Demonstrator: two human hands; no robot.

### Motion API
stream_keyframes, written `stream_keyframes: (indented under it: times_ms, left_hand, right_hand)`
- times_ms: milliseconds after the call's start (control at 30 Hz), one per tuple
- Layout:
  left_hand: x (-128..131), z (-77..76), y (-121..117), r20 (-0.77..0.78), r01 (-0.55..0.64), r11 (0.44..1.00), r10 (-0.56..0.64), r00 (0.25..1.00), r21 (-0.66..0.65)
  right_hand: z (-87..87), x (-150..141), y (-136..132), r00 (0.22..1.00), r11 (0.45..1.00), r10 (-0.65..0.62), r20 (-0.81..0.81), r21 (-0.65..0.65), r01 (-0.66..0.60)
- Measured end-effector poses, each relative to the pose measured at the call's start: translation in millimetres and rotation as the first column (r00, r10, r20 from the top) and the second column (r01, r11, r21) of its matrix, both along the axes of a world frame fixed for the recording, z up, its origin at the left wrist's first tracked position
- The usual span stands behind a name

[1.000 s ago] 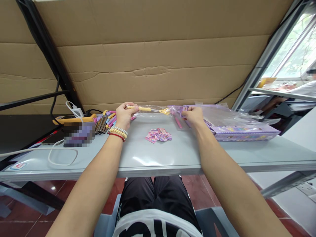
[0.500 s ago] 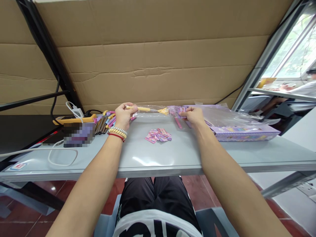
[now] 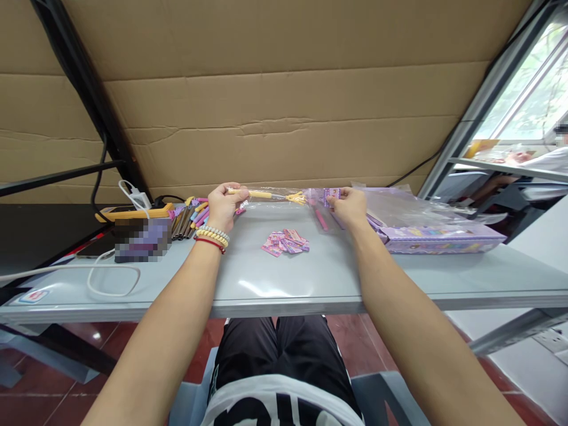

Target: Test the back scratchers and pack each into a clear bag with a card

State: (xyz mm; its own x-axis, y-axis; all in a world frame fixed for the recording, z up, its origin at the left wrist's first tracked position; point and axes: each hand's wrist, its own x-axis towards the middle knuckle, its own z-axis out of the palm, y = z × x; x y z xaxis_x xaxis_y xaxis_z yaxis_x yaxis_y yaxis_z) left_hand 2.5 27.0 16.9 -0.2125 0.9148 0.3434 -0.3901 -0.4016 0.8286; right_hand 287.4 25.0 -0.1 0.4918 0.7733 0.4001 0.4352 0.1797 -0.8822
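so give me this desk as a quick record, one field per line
left hand: gripping the yellow pen, clear wrap around it
right hand: pinching a small purple card
middle of desk: heap of small cards
left of left hand: bunched pens, white plug
right of right hand: purple box, clear film over it

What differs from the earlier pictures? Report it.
The small card in the right hand shifted slightly leftward, then back right. Nothing was visibly grabbed or released: the left hand keeps the yellow-handled item. The card pile and purple box stayed put.
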Motion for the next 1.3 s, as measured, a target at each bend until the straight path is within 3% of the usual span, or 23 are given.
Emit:
stream_keyframes:
  times_ms: [467,733,1000,1200,1300]
  left_hand:
    - [0.0,-0.8,0.9,0.004,0.011,1.0,-0.011,1.0,-0.001]
    - [-1.5,-2.3,1.2,0.021,0.018,1.0,-0.019,1.0,0.015]
    - [-1.2,-0.5,0.8,0.032,0.008,1.0,-0.008,0.999,-0.002]
    - [-1.6,-1.0,0.4,0.023,0.013,1.0,-0.013,1.0,0.004]
    - [-1.5,-1.1,-0.1,0.013,0.022,1.0,-0.022,1.0,0.0]
  right_hand:
    - [5.2,-7.7,-5.8,0.928,0.992,0.111,-0.355,0.095,-0.082]
    - [4.0,-9.2,-7.6,0.912,0.958,0.286,-0.295,0.09,-0.271]
    - [3.5,-7.9,-6.4,0.909,0.954,0.297,-0.292,0.041,-0.299]
    - [4.9,-9.3,-11.5,0.882,0.964,0.259,-0.393,0.053,-0.259]
    - [5.2,-9.1,-13.1,0.883,0.951,0.3,-0.361,0.043,-0.306]
